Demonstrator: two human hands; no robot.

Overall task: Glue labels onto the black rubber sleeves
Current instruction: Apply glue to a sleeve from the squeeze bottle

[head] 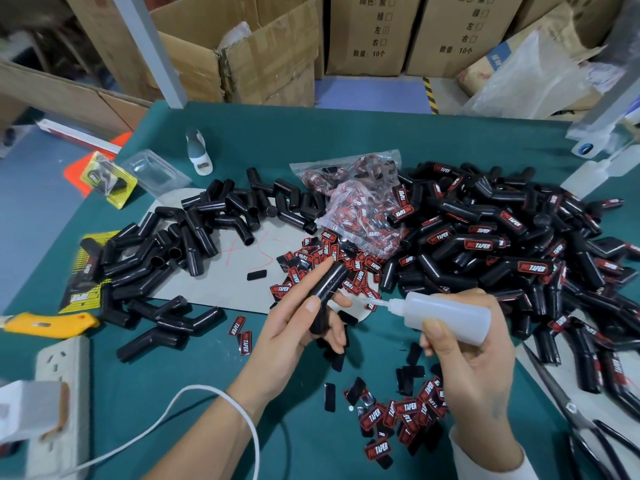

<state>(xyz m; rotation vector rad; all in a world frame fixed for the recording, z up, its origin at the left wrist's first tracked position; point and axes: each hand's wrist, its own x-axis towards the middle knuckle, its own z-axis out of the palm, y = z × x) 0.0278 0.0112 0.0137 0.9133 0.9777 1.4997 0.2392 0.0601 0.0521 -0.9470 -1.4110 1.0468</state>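
Green table (346,140) strewn with sleeves (194,233), cardboard boxes (270,57) behind.

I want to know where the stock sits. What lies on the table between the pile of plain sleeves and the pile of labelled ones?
In the head view, clear bags of labels and loose labels spilled over grey card.

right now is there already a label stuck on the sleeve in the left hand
No, the sleeve held in the left hand shows only bare black rubber, while the right hand points the glue bottle at it.
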